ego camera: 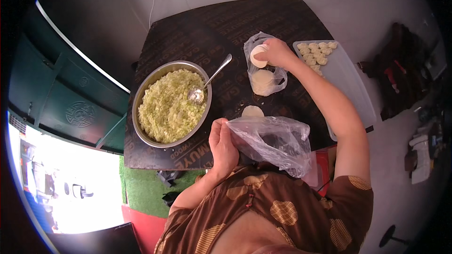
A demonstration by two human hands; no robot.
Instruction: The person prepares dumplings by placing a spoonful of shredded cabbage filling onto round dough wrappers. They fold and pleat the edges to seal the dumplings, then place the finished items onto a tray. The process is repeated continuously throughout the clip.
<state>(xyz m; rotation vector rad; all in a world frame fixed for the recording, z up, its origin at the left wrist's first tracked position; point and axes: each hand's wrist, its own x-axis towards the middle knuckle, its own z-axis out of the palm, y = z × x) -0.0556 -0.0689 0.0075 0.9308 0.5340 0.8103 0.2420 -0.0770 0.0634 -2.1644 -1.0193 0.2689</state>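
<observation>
My left hand [223, 144] pinches the edge of a clear plastic bag [279, 141], which hangs over the table's near edge and looks slack. Farther off, my right hand [277, 53] grips a stack of round dough wrappers [259, 56] above a second plastic bag [251, 42]. Another pile of wrappers [263, 82] rests on that bag, nearer to me. One loose wrapper [253, 111] lies on the table, partly covered by the clear bag. To the left stands a steel bowl [137, 127] of chopped pale green filling [166, 109], with a metal spoon [220, 67] resting in it.
A translucent tray [348, 81] at the right holds several folded dumplings [312, 53] at its far end. Everything stands on a dark printed plywood table [212, 28]. Green turf [144, 190] covers floor at the lower left, near a dark green door [70, 102].
</observation>
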